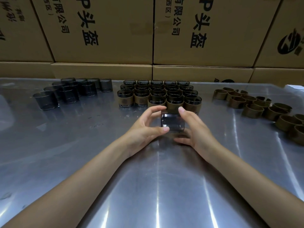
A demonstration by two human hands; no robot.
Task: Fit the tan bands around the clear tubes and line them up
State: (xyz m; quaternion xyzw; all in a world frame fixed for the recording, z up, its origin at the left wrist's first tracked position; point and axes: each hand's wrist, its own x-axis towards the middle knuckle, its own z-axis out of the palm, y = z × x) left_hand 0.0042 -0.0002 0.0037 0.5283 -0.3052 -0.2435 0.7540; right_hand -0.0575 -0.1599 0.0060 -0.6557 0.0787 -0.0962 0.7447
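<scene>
Between my two hands, above the middle of the table, is one clear tube (171, 121) with no band on it. My left hand (146, 127) grips it with thumb in front and fingers curled over its far rim. On the tube's right side my right hand (195, 129) holds it, index finger raised at the top. Just behind stands a block of several banded tubes (158, 93) in rows. Bare clear tubes (70, 92) are clustered at the back left. Loose tan bands (263, 106) lie scattered at the right.
The shiny metal table (148, 186) stretches toward me. Stacked cardboard boxes (105, 30) with black print form a wall along the table's far edge. A white object (295, 87) peeks in at the far right edge.
</scene>
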